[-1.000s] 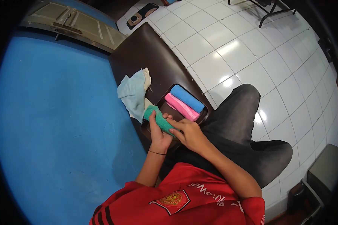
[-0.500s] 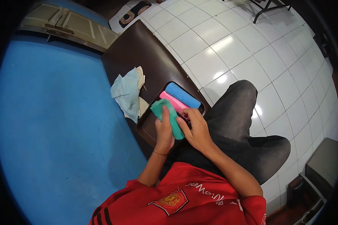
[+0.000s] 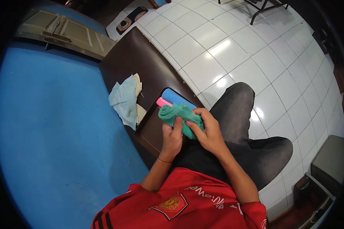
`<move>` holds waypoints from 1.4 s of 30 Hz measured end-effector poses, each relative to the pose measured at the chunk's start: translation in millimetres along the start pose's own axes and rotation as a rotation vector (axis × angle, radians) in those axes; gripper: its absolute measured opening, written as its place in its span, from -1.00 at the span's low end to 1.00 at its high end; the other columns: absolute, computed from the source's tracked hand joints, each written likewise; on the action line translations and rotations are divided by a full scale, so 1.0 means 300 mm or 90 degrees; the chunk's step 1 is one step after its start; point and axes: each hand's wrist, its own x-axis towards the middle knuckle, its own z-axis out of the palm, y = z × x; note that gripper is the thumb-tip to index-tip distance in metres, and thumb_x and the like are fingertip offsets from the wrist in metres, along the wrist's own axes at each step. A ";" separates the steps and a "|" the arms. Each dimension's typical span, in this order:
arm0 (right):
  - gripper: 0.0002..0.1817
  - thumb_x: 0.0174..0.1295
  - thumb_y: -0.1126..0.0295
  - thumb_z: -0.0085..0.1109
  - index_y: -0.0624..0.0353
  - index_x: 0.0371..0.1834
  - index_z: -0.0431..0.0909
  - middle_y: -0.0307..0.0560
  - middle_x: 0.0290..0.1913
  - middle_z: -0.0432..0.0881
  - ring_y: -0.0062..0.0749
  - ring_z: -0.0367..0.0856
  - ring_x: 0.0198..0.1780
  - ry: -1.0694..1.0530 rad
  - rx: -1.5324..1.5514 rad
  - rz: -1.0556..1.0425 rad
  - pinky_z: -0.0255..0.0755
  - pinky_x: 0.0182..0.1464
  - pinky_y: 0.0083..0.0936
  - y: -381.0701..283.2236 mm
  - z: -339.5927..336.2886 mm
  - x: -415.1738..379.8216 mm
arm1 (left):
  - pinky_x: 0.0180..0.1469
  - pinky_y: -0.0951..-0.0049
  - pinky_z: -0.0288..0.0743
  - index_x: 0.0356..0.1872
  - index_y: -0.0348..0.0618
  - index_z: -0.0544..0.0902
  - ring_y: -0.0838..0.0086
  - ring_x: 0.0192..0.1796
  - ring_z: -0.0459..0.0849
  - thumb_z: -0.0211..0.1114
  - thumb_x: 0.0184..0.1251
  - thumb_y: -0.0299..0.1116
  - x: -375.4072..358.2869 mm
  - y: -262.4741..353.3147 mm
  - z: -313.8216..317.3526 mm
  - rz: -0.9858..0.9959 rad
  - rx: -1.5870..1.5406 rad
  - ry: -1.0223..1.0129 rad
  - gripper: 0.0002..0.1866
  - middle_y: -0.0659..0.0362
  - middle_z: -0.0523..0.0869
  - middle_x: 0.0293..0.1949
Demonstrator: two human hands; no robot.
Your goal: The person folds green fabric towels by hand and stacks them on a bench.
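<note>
A green cloth (image 3: 179, 111), partly rolled, is held up between my two hands above the brown tray (image 3: 149, 136). My left hand (image 3: 173, 138) grips its left part, thumb on the near side. On the right end, my right hand (image 3: 208, 131) is closed with thumb and fingers pinching the fabric. Behind the green cloth, a rolled blue cloth (image 3: 177, 100) lies along the tray's far side. Beside it is a pink roll (image 3: 162, 102), mostly hidden by the green cloth.
A crumpled light-blue cloth (image 3: 124, 99) lies over a cream cloth (image 3: 140, 113) left of the tray, on the dark brown padded bench (image 3: 141, 57). White floor tiles (image 3: 210, 57) lie beyond. A blue surface (image 3: 65, 126) is at left, and a wooden cabinet (image 3: 68, 30) stands behind.
Both hands have turned the green cloth from nearly upright to more sideways, and it now looks more bunched and rolled. It covers more of the pink roll. The view has shifted slightly.
</note>
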 end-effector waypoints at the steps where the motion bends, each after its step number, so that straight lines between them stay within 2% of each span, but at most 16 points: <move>1: -0.74 0.23 0.44 0.26 0.29 -0.08 0.47 0.02 -0.17 0.59 -0.35 0.60 -0.14 0.008 0.051 0.039 0.44 -0.07 -0.50 -0.008 -0.024 -0.006 | 0.09 0.42 0.45 0.17 -0.23 0.44 0.49 -0.01 0.58 0.20 0.48 -0.24 0.006 0.005 -0.001 0.000 -0.002 -0.004 -0.62 0.22 0.60 -0.05; 2: -0.74 0.20 0.46 0.26 0.28 -0.10 0.47 0.06 -0.19 0.58 -0.31 0.61 -0.16 0.014 0.101 0.080 0.44 -0.11 -0.48 -0.013 -0.043 -0.013 | 0.07 0.40 0.46 0.14 -0.26 0.45 0.43 -0.02 0.61 0.25 0.43 -0.32 0.015 0.014 -0.007 0.092 0.213 -0.069 -0.63 0.16 0.62 -0.08; 3: -0.73 0.18 0.56 0.24 0.26 -0.06 0.44 -0.06 -0.30 0.58 -0.45 0.58 -0.27 0.060 0.117 0.057 0.44 -0.18 -0.52 0.018 -0.046 -0.028 | 0.05 0.39 0.47 0.11 -0.29 0.46 0.36 -0.02 0.63 0.29 0.37 -0.39 0.022 0.015 -0.007 0.182 0.424 -0.135 -0.64 0.10 0.63 -0.10; 6: -0.67 0.16 0.63 0.21 0.26 -0.02 0.41 -0.11 -0.25 0.62 -0.44 0.58 -0.26 0.145 0.207 0.069 0.44 -0.16 -0.53 0.083 -0.087 -0.065 | 0.00 0.32 0.49 0.06 -0.32 0.46 0.15 -0.01 0.64 0.36 0.23 -0.48 0.057 0.058 0.107 0.144 0.509 -0.292 -0.60 -0.04 0.62 -0.12; 7: -0.55 0.12 0.70 0.16 0.25 0.11 0.38 -0.04 -0.06 0.61 -0.36 0.61 -0.06 0.117 0.145 0.170 0.43 0.01 -0.55 0.089 -0.129 -0.078 | -0.01 0.23 0.48 0.03 -0.31 0.46 0.00 -0.02 0.60 0.39 0.11 -0.52 0.083 0.048 0.134 0.250 0.601 -0.331 -0.56 -0.09 0.59 -0.10; 8: -0.55 0.12 0.70 0.16 0.25 0.11 0.38 -0.04 -0.06 0.61 -0.36 0.61 -0.06 0.127 0.127 0.172 0.43 0.01 -0.55 0.091 -0.162 -0.077 | -0.05 0.18 0.45 0.00 -0.28 0.47 -0.01 -0.10 0.58 0.40 0.00 -0.55 0.116 0.035 0.165 0.368 0.677 -0.352 -0.53 -0.06 0.56 -0.16; 10: -0.42 0.08 0.68 0.16 0.25 0.25 0.35 0.04 0.13 0.53 -0.25 0.53 0.17 0.275 -0.026 -0.019 0.37 0.19 -0.48 0.064 -0.212 -0.048 | -0.12 0.20 0.42 -0.06 -0.23 0.49 0.07 -0.18 0.57 0.37 0.01 -0.49 0.137 0.041 0.253 0.435 0.835 -0.324 -0.59 0.00 0.54 -0.24; 11: -0.32 0.06 0.62 0.18 0.23 0.35 0.28 0.06 0.23 0.48 -0.19 0.44 0.29 0.286 -0.060 -0.005 0.32 0.28 -0.37 0.061 -0.259 -0.060 | -0.12 0.20 0.42 -0.06 -0.23 0.49 0.07 -0.18 0.57 0.37 0.01 -0.49 0.142 0.017 0.276 0.435 0.822 -0.329 -0.59 0.00 0.54 -0.24; 13: -0.33 -0.03 0.59 0.21 0.23 0.28 0.38 0.08 0.26 0.47 -0.07 0.43 0.29 0.270 -0.160 -0.055 0.32 0.29 -0.29 -0.007 -0.328 -0.091 | -0.14 0.24 0.38 -0.12 -0.22 0.51 0.14 -0.21 0.53 0.34 0.05 -0.34 0.140 -0.050 0.305 0.544 0.977 -0.343 -0.64 0.02 0.51 -0.26; 17: -0.47 -0.11 0.59 0.20 0.24 0.07 0.56 0.07 0.02 0.57 0.03 0.48 0.10 0.040 -0.326 -0.037 0.38 0.17 -0.21 0.017 -0.376 -0.239 | -0.06 0.12 0.31 -0.10 -0.33 0.50 0.12 -0.14 0.46 0.28 0.04 -0.18 -0.016 -0.187 0.262 0.412 0.982 -0.543 -0.54 -0.01 0.48 -0.22; 21: -0.51 -0.05 0.54 0.28 0.28 0.07 0.56 0.05 -0.05 0.57 -0.04 0.49 0.05 0.061 -0.282 0.042 0.41 0.12 -0.26 0.034 -0.329 -0.346 | 0.07 0.18 0.27 -0.01 -0.33 0.51 0.18 -0.09 0.47 0.27 0.06 -0.19 -0.079 -0.168 0.234 0.421 0.948 -0.592 -0.50 0.01 0.50 -0.18; 24: -0.52 -0.02 0.49 0.35 0.26 0.06 0.58 0.03 -0.05 0.57 -0.06 0.50 0.02 0.068 -0.323 0.005 0.42 0.09 -0.28 0.040 -0.328 -0.350 | 0.13 0.19 0.25 0.01 -0.30 0.51 0.20 0.01 0.49 0.28 0.09 -0.29 -0.072 -0.160 0.223 0.385 0.984 -0.603 -0.55 0.02 0.54 -0.10; 27: -0.60 -0.03 0.51 0.41 0.26 -0.06 0.62 0.00 -0.12 0.60 -0.08 0.54 -0.06 0.097 -0.331 -0.018 0.45 0.00 -0.30 0.058 -0.337 -0.357 | 0.11 0.20 0.30 0.00 -0.25 0.51 0.18 0.04 0.53 0.34 0.11 -0.37 -0.015 -0.123 0.189 0.370 0.853 -0.610 -0.59 0.04 0.56 -0.04; 29: -0.62 -0.05 0.54 0.40 0.25 -0.09 0.62 -0.01 -0.14 0.60 -0.08 0.54 -0.08 0.094 -0.332 -0.005 0.45 -0.01 -0.30 0.043 -0.325 -0.366 | 0.09 0.22 0.36 0.00 -0.19 0.53 0.14 0.02 0.56 0.39 0.11 -0.39 0.020 -0.097 0.162 0.236 0.742 -0.659 -0.59 0.05 0.57 -0.02; 39: -0.65 -0.11 0.62 0.36 0.19 -0.17 0.63 -0.06 -0.19 0.57 -0.10 0.53 -0.11 0.099 -0.337 0.032 0.45 -0.05 -0.29 0.041 -0.297 -0.404 | 0.07 0.21 0.37 -0.06 -0.17 0.55 0.19 -0.01 0.56 0.37 0.14 -0.35 0.048 -0.066 0.113 0.347 0.771 -0.693 -0.66 0.12 0.57 -0.11; 42: -0.66 -0.09 0.58 0.38 0.19 -0.16 0.64 -0.08 -0.21 0.59 -0.11 0.54 -0.13 0.102 -0.337 0.032 0.46 -0.07 -0.30 0.039 -0.298 -0.407 | 0.00 0.25 0.36 -0.04 -0.15 0.54 0.22 -0.08 0.54 0.34 0.19 -0.26 0.071 -0.111 0.087 0.362 0.867 -0.772 -0.64 0.11 0.55 -0.18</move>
